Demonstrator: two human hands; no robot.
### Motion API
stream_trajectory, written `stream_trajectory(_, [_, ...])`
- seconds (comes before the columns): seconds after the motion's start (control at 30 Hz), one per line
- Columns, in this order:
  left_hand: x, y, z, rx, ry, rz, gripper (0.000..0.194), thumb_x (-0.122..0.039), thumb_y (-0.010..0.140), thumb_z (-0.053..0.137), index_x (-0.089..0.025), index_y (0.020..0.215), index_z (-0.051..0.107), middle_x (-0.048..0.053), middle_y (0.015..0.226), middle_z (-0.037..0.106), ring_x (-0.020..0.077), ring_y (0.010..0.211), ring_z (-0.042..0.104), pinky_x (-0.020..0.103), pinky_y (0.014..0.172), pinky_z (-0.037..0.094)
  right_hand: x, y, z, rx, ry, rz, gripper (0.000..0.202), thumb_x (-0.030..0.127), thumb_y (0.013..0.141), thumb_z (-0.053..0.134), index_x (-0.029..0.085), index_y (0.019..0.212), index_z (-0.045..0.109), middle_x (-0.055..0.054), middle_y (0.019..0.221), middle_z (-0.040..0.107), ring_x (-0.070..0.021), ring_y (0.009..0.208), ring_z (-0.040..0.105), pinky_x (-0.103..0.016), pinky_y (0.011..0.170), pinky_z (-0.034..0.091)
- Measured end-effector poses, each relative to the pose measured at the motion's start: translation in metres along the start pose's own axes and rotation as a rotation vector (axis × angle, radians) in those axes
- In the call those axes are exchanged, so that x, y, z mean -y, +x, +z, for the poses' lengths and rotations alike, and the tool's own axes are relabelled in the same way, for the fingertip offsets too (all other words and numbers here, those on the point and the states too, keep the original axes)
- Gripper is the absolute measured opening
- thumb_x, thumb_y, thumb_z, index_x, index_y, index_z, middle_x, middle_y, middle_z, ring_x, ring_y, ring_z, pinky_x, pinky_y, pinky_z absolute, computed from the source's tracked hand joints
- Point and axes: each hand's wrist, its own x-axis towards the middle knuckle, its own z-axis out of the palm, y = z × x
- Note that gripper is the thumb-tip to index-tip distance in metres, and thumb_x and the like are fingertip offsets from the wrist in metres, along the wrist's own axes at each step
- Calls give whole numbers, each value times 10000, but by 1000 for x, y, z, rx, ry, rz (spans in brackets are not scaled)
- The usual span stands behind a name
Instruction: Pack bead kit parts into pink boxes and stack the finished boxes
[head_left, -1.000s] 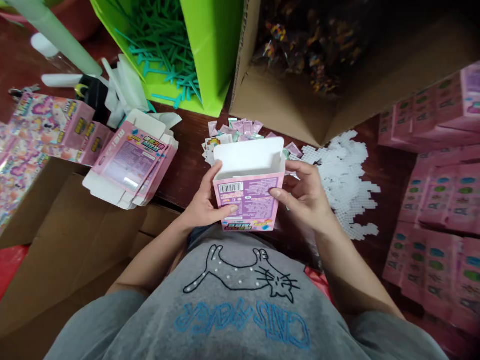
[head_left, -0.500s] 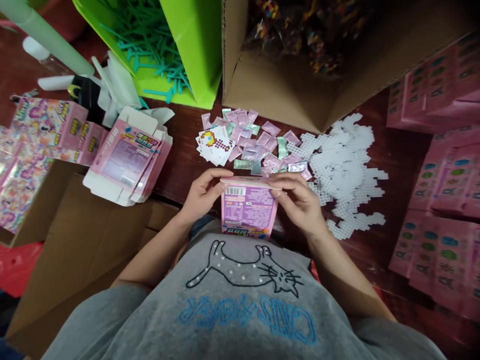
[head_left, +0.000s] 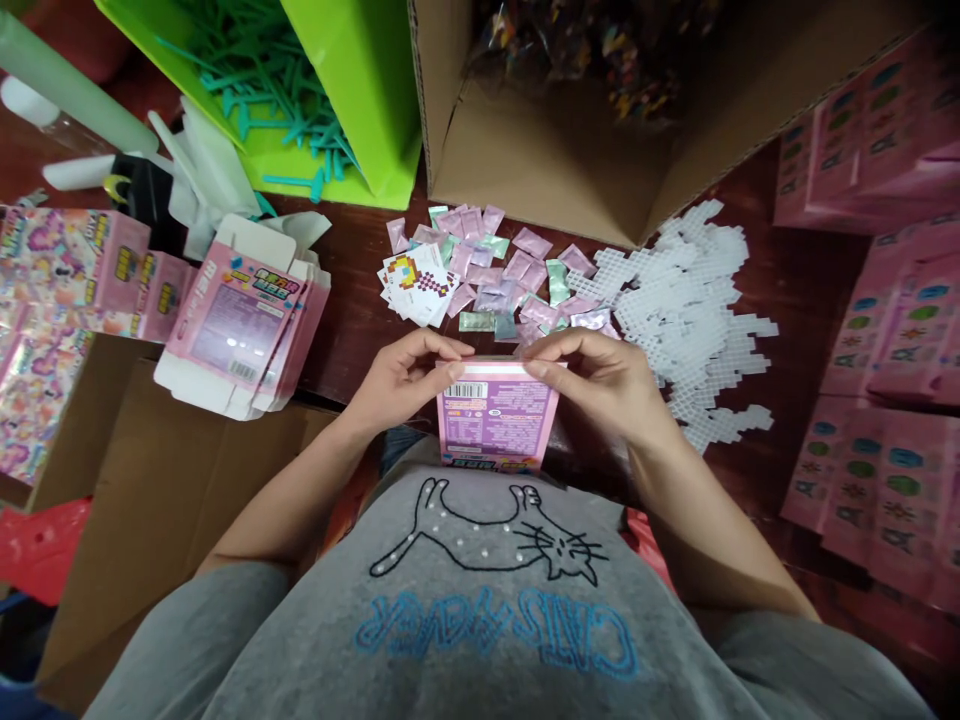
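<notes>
A pink and purple printed box (head_left: 495, 420) stands in front of my belly, its barcode near the upper edge. My left hand (head_left: 409, 380) pinches the box's upper left corner between thumb and fingers. At the upper right corner, my right hand (head_left: 592, 375) grips the same edge, thumb on the printed face. A pale strip shows along that top edge between the thumbs. Just beyond the hands lie small pink and green sachets (head_left: 525, 270) and a stack of white cards (head_left: 417, 285) with a pixel picture. White grid sheets (head_left: 686, 310) are heaped to the right.
Flat pink cartons (head_left: 240, 310) lie stacked at left, beside an open cardboard box (head_left: 172, 500). A green bin (head_left: 367, 110) of teal plastic pieces and a large carton (head_left: 547, 180) stand at the back. Rows of pink boxes (head_left: 892, 480) line the right side.
The thumbs have shifted along the box's top edge, and the pale strip there shows more. The right hand has moved slightly inward. The whole view has shifted a little.
</notes>
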Motion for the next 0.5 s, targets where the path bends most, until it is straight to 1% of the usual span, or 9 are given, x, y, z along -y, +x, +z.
stream_trajectory(0.07, [5,-1,-4,42,-9,10,251,-383,964,894,-237,1113,754,85,1285,852,241,1166,820,380,946,688,-5,-2,-10,55,-7,-30,92,361,1009,862,278,1022,823,-18,1075,859,-185,994,820,-391,933,687])
stream_trajectory(0.13, [12,-2,-5,41,6,46,343,-368,932,928,-250,1197,745,87,1311,847,245,1190,818,394,978,695,-12,-8,-16,97,-25,-86,155,343,1022,849,312,1171,819,-28,1207,851,-197,1120,819,-425,1021,686])
stream_trajectory(0.23, [17,-1,2,13,69,129,206,-340,973,888,-232,1094,761,96,1272,859,240,1173,830,440,1048,692,-20,-20,-13,100,-92,-185,258,286,1045,816,347,1292,775,-40,1350,812,-210,1316,768,-491,1144,651])
stream_trajectory(0.3, [14,2,9,4,125,157,124,-313,1004,850,-223,998,765,95,1233,872,238,1140,849,448,1044,702,-18,-26,-9,62,-152,-235,188,272,1072,780,325,1252,768,-53,1359,798,-203,1331,760,-497,1149,647])
stream_trajectory(0.37, [8,7,9,-13,201,161,76,-301,1016,828,-242,1002,783,83,1260,875,250,1149,859,452,1037,713,-12,-25,-13,34,-217,-262,115,305,1101,744,294,1214,763,-69,1365,785,-202,1323,763,-481,1115,661])
stream_trajectory(0.4, [6,10,3,-33,245,161,49,-311,1017,817,-267,1028,799,70,1349,857,267,1207,848,475,1073,707,-6,-23,-22,9,-252,-274,100,322,1118,717,286,1200,763,-72,1372,782,-206,1331,761,-476,1103,666])
stream_trajectory(0.43, [4,13,-7,-63,285,178,93,-343,1003,821,-312,1090,819,44,1443,825,295,1308,816,508,1122,693,1,-19,-38,-42,-289,-286,108,331,1135,689,287,1197,765,-72,1385,784,-215,1352,754,-479,1109,662])
stream_trajectory(0.47, [2,17,-20,-131,310,194,240,-385,970,841,-378,1208,814,5,1531,782,329,1422,758,537,1148,684,11,-14,-60,-143,-329,-304,133,335,1151,660,295,1215,769,-70,1408,785,-222,1373,746,-486,1130,650])
stream_trajectory(0.5, [0,21,-35,-225,343,194,417,-427,942,852,-469,1348,768,-54,1601,735,347,1527,682,557,1163,679,24,-9,-88,-296,-383,-337,166,338,1165,632,304,1246,774,-68,1426,788,-228,1383,741,-492,1164,628])
